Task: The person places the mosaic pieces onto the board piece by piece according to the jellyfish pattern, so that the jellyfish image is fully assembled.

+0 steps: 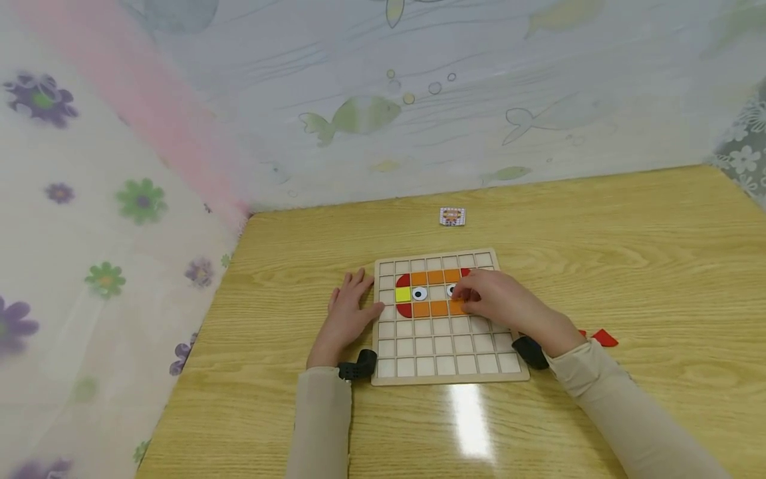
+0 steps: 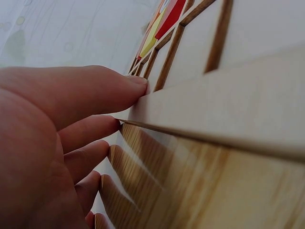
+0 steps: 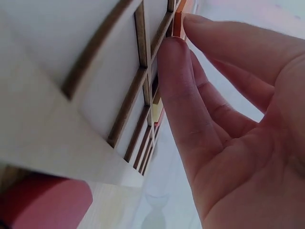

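A square wooden grid board lies on the table, with coloured tiles in its upper rows. Red quarter-round pieces, orange squares, a yellow square and round eye tiles sit in its cells. My left hand rests at the board's left edge, fingers spread on the table and thumb against the frame. Over the right part of the pattern, my right hand has thumb and finger at an orange tile, seemingly pinching it. That hand partly hides the right eye tile and nearby cells.
A small printed pattern card lies behind the board. Loose red pieces lie on the table to the right, partly behind the right wrist. A fish-patterned curtain hangs behind the table, a flowered one on the left.
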`<state>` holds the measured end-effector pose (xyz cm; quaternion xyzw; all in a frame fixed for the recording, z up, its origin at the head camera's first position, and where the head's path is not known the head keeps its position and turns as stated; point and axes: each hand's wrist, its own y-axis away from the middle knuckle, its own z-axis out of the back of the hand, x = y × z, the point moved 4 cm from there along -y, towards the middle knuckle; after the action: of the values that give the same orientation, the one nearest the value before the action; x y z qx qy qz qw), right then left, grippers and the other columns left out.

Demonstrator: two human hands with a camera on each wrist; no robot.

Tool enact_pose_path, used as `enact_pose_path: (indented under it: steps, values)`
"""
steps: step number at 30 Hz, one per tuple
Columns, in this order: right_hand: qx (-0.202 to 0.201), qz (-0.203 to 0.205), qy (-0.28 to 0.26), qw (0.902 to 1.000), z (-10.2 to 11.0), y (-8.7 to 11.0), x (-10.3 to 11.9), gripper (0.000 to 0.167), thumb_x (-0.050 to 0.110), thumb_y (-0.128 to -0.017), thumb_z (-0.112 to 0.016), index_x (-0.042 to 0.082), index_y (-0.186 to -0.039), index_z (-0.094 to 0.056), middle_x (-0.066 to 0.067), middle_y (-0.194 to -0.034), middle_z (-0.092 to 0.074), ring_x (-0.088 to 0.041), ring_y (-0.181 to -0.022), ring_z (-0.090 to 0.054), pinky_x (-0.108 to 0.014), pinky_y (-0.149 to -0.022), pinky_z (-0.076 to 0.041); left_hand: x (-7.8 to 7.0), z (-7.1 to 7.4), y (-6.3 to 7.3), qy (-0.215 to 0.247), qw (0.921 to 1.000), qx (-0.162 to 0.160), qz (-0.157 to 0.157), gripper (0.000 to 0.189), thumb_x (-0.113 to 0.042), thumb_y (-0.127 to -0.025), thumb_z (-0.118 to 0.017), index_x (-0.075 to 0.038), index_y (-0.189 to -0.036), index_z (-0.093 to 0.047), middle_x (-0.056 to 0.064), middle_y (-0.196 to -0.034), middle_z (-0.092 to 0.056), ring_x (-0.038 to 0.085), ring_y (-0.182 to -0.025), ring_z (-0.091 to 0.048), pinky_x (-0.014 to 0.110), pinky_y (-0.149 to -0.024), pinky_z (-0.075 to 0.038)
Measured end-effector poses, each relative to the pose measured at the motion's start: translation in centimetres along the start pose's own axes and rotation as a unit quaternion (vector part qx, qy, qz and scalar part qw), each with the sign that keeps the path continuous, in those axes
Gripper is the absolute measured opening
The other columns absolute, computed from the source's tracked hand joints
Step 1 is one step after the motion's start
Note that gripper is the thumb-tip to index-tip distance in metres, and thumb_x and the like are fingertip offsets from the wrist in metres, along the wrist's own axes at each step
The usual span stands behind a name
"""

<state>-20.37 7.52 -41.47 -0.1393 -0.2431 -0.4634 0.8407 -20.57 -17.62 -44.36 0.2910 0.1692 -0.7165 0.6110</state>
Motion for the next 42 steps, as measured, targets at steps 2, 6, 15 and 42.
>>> enact_pose_path:
  steps: [2, 6, 15, 42]
  values:
    - [0.001, -0.001, -0.001, 1.0000, 0.0, 0.0, -0.1, 0.014, 0.011, -0.077, -0.069, 0.015, -0.089, -0.067, 0.004, -0.085, -0.057, -0.010, -0.071, -0.049, -0.029, -0.067, -0.042, -0.1, -0.1, 0.0, -0.001, 1.0000, 0.000, -0.001, 0.058, -0.031, -0.087, -0.056, -0.014, -0.138, -0.035, 0.003, -0.148, -0.016, 0.020, -0.135, -0.002, 0.042, -0.106, 0.002]
    - [0.007, -0.003, 0.000, 1.0000, -0.1, 0.1, -0.2, 0.015, 0.011, -0.076, -0.070, 0.015, -0.091, -0.067, 0.004, -0.086, -0.057, -0.011, -0.072, -0.048, -0.029, -0.067, -0.042, -0.2, -0.2, -0.1, 0.001, 1.0000, 0.002, -0.003, 0.058, -0.030, -0.087, -0.056, -0.014, -0.138, -0.035, 0.003, -0.147, -0.016, 0.021, -0.135, -0.002, 0.043, -0.105, 0.002]
    - [0.028, -0.020, -0.019, 0.9992, 1.3, 0.4, -0.8, 0.019, 0.019, -0.083, -0.063, 0.016, -0.101, -0.064, 0.006, -0.089, -0.058, -0.012, -0.077, -0.051, -0.030, -0.069, -0.043, -0.1, 0.3, 0.1, -0.003, 1.0000, -0.008, 0.001, 0.058, -0.029, -0.086, -0.058, -0.012, -0.137, -0.037, 0.005, -0.147, -0.017, 0.023, -0.135, -0.003, 0.045, -0.105, 0.002]
    - [0.063, -0.077, -0.023, 0.9948, 3.3, 5.9, -5.4, 0.020, 0.032, -0.083, -0.062, 0.016, -0.095, -0.064, 0.010, -0.077, -0.057, -0.009, -0.071, -0.051, -0.029, -0.067, -0.043, 0.1, -0.1, -0.2, -0.005, 1.0000, 0.002, -0.002, 0.059, -0.031, -0.087, -0.056, -0.013, -0.138, -0.035, 0.005, -0.148, -0.016, 0.023, -0.135, -0.002, 0.044, -0.106, 0.002]
